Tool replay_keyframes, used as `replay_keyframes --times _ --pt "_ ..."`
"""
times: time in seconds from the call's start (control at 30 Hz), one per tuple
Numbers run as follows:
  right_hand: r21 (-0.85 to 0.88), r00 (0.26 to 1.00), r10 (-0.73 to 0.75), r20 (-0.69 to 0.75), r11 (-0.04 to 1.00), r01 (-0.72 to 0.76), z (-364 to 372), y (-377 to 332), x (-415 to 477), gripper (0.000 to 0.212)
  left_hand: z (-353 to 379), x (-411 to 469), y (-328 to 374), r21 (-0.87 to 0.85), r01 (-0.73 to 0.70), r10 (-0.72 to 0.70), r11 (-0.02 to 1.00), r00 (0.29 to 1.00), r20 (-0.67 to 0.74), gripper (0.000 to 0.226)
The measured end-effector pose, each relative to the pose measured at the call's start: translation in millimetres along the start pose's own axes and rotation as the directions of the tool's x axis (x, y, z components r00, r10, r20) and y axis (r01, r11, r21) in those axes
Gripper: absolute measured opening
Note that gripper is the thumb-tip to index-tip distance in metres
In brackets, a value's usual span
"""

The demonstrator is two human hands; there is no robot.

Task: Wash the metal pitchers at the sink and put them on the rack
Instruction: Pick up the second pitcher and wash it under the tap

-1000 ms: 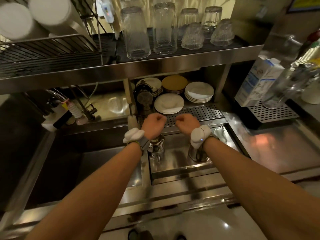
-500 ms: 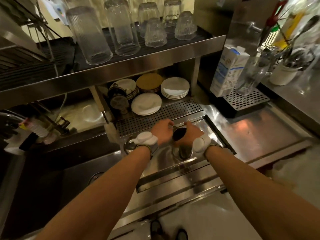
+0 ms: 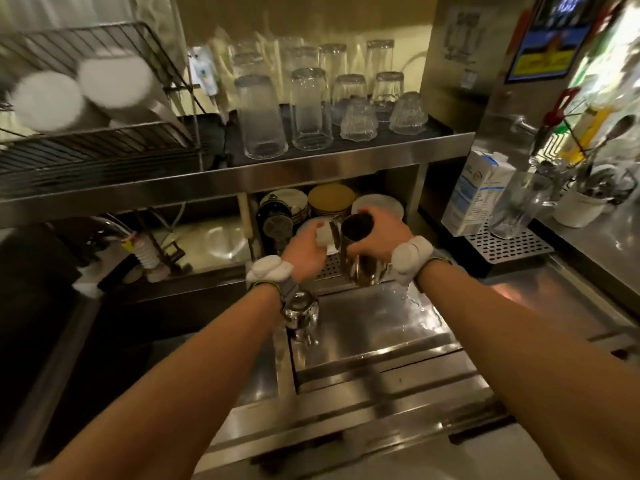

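**Fig. Metal pitcher (image 3: 362, 263) held in my right hand (image 3: 382, 237) over the steel tray (image 3: 374, 327).**

My right hand is curled round the pitcher's rim and upper wall, keeping it upright with its mouth up, above the tray's back edge. My left hand (image 3: 303, 252) sits just beside the pitcher, fingers curled. A small white piece (image 3: 324, 238) shows at its fingertips, but I cannot tell whether it is gripped. A second pitcher (image 3: 300, 315) stands at the tray's left edge, under my left wrist. The wire rack (image 3: 104, 150) is on the shelf (image 3: 311, 171) up left, well apart.
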State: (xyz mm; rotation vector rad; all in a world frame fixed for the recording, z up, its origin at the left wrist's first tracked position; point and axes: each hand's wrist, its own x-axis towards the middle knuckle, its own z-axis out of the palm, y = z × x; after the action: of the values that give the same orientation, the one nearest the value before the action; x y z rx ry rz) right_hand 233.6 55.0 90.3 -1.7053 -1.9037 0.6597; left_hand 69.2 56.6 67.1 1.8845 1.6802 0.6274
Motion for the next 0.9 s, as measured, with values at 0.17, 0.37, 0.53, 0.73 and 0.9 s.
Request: replay_keyframes --times 0.17,0.37,0.53,0.73,0.9 --pt "0.077 0.989 -0.105 0.108 0.992 0.097 18.6 -68.5 4.5 0.1 -57.2 -17.5 -19.4 0.01 -0.028 0.029 1.0 0.991 -0.133 0.053" --pt "0.098 0.955 -0.133 0.267 0.989 0.11 107.1 -130.0 -17.6 0.093 -108.7 -68.2 -106.4 0.111 0.152 -0.132 0.982 0.978 -0.164 0.03" --pt "0.238 0.943 -0.097 0.318 0.971 0.019 194.5 -164.2 -45.8 0.086 -134.1 -112.6 -189.2 0.045 0.303 -0.295 0.952 0.946 -0.138 0.026" --pt "0.302 0.95 -0.054 0.306 0.952 -0.043 258.3 -176.2 -54.2 0.085 -145.2 -125.0 -248.0 -0.018 0.362 -0.362 0.932 0.927 -0.094 0.026" --pt "0.192 0.934 0.027 0.356 0.976 -0.101 288.6 -171.0 -36.0 0.094 -154.7 -108.8 -285.7 0.014 0.4 -0.4 0.916 0.912 0.092 0.046"
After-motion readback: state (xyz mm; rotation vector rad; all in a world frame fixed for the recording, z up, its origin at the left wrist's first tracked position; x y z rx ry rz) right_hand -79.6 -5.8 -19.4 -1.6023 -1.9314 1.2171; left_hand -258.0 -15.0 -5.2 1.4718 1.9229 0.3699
